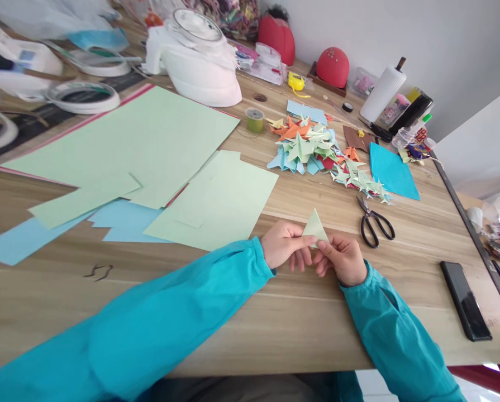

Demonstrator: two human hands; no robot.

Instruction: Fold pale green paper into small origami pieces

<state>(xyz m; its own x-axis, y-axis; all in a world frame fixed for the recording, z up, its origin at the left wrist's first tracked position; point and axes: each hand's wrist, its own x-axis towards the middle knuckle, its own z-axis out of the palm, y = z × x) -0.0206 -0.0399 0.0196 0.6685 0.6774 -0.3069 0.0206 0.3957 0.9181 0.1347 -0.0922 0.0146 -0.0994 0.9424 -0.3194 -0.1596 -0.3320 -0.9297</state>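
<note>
Between my two hands is a small pale green paper (315, 226) folded to a triangle, its tip pointing away from me. My left hand (284, 244) pinches its left lower edge between thumb and fingers. On the other side, my right hand (341, 257) grips the lower right corner, thumb on top. Both hands are just above the wooden table (241, 312). Black-handled scissors (374, 220) lie to the right of my right hand, blades slightly apart. Left of my hands lie cut sheets of pale green paper (228, 206).
Beyond my hands is a heap of folded paper stars (306, 145) in several colours. A large green sheet (136, 139) and blue paper strips (36, 240) lie at left. A phone (465, 301) is near the right edge. A thread spool (255, 120) and a turquoise sheet (393, 171) lie farther back.
</note>
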